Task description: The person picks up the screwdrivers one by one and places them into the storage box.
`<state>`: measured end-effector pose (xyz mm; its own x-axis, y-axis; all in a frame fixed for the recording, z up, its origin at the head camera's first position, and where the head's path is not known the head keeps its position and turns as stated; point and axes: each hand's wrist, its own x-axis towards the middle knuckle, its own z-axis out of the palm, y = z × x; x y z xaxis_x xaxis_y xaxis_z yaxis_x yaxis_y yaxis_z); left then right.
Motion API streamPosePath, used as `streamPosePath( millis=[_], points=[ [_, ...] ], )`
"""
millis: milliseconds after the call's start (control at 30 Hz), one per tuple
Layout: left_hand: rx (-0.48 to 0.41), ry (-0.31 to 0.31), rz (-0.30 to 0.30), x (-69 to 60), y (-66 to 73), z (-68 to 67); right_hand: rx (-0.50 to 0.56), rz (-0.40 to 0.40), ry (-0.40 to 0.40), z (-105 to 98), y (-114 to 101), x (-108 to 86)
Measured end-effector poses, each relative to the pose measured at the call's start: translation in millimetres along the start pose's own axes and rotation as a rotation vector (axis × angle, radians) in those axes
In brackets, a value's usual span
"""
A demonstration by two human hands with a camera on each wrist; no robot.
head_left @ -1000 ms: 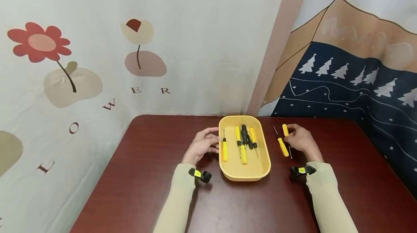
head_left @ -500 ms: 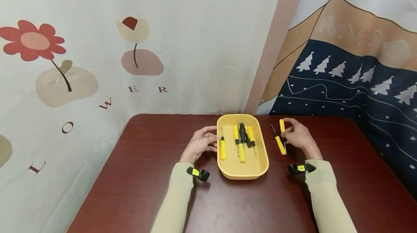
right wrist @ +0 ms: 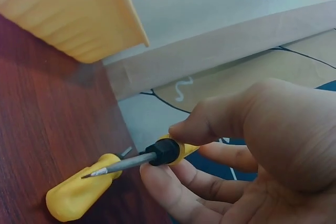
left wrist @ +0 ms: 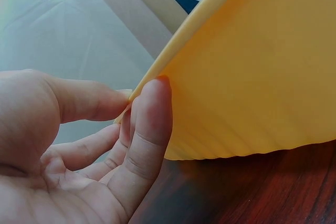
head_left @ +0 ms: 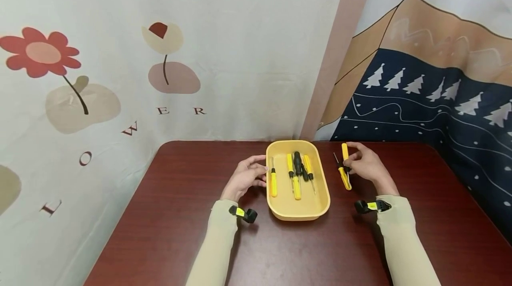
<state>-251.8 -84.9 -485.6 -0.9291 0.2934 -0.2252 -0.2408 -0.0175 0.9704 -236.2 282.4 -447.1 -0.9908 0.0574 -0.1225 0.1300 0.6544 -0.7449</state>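
My left hand (head_left: 245, 176) pinches the left rim of a yellow plastic tray (head_left: 300, 211); in the left wrist view, thumb and fingers (left wrist: 151, 114) sit on either side of that rim. Inside the tray lie several screwdrivers, yellow-handled ones (head_left: 274, 183) and one with a black handle (head_left: 298, 161). To the right, my right hand (head_left: 366, 166) grips a yellow-and-black screwdriver (head_left: 345, 151) between thumb and fingers, its shaft (right wrist: 123, 164) pointing down. Another yellow screwdriver (right wrist: 81, 192) lies on the table just beneath it, partly covered in the head view.
The tray stands on a dark red-brown table (head_left: 192, 215), close to its back edge. A white printed curtain (head_left: 240, 54) hangs right behind that edge, with a dark blue tree-patterned section (head_left: 400, 112) on the right.
My right hand has raised the screwdriver off the table and brought it slightly left, over the one lying there. The left hand keeps its place on the tray's rim.
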Motion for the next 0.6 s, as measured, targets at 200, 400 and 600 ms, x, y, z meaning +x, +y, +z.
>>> streamPosePath(
  millis=[200,400,600],
  points=[
    [-0.002,0.003,-0.002,-0.2,0.2,0.5,0.036,-0.015,-0.008,0,-2,-1.0],
    [-0.003,0.001,-0.003,-2.3,2.6,0.8,0.067,-0.038,-0.017,1,-5,-1.4],
    [0.006,0.000,-0.004,-2.3,4.2,0.3,0.103,-0.042,-0.042,0,-11,-2.3]
  ],
)
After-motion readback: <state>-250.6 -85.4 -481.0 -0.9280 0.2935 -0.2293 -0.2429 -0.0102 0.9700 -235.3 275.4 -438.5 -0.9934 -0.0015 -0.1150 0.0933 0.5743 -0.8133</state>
